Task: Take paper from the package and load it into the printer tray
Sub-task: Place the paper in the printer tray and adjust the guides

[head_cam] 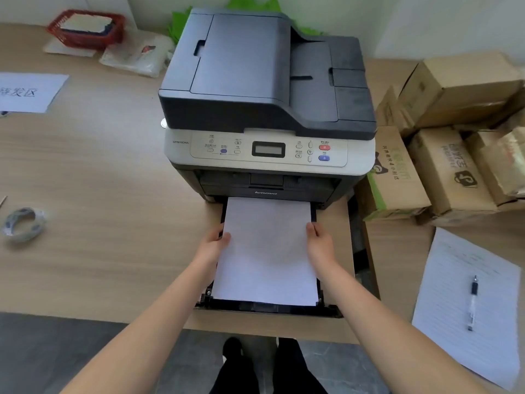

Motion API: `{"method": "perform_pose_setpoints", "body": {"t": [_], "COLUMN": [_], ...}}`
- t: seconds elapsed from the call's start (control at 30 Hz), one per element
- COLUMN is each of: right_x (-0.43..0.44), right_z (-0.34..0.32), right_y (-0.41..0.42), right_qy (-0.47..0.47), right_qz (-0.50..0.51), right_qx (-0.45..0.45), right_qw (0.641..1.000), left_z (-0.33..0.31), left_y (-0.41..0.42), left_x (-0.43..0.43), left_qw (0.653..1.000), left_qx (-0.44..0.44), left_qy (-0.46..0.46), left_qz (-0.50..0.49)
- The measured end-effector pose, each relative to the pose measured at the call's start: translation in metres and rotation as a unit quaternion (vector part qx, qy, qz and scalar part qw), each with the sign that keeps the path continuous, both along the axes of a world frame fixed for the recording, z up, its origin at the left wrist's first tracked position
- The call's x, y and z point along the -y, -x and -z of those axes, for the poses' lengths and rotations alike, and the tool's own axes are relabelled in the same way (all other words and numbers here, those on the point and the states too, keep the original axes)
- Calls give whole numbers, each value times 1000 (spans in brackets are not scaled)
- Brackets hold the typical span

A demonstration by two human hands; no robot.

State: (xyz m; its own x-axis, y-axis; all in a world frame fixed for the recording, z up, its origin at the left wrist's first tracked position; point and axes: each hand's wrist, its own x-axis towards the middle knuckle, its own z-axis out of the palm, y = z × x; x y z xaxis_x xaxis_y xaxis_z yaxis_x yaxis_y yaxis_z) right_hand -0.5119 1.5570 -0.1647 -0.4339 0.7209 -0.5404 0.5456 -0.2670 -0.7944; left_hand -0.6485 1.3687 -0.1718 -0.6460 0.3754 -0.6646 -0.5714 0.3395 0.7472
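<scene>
A grey and black printer (pixel 267 89) stands on the wooden desk. Its black paper tray (pixel 267 308) is pulled out toward me at the desk's front edge. A stack of white paper (pixel 267 251) lies over the tray, its far end under the printer's front. My left hand (pixel 211 245) grips the stack's left edge, thumb on top. My right hand (pixel 321 243) holds the right edge the same way. No paper package is in view.
Cardboard boxes (pixel 443 155) are piled right of the printer. A lined sheet with a pen (pixel 473 302) lies at the right. A tape roll (pixel 24 223) and a printed sheet (pixel 28 92) sit at left, a red basket (pixel 85 28) at the back.
</scene>
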Motion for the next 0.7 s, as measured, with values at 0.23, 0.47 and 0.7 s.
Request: {"method": "perform_pose_setpoints", "body": {"t": [0.23,0.47,0.7], "right_x": [-12,0,26], "right_z": [8,5,24], "right_y": [10,-13,-44], "right_qy": [-21,-143,-279], "right_qz": [30,-164,-479], "right_qx": [-36,20,118], "right_qw": [999,976,824], "left_z": [3,18,19], "left_y": [-3,-11,-16], "left_x": [-30,-34,-35], "left_qw": [989,970,962], "left_qx": [-127,-214,-258], "left_qy": [61,96,83], "left_qz": [-54,-56,-20]}}
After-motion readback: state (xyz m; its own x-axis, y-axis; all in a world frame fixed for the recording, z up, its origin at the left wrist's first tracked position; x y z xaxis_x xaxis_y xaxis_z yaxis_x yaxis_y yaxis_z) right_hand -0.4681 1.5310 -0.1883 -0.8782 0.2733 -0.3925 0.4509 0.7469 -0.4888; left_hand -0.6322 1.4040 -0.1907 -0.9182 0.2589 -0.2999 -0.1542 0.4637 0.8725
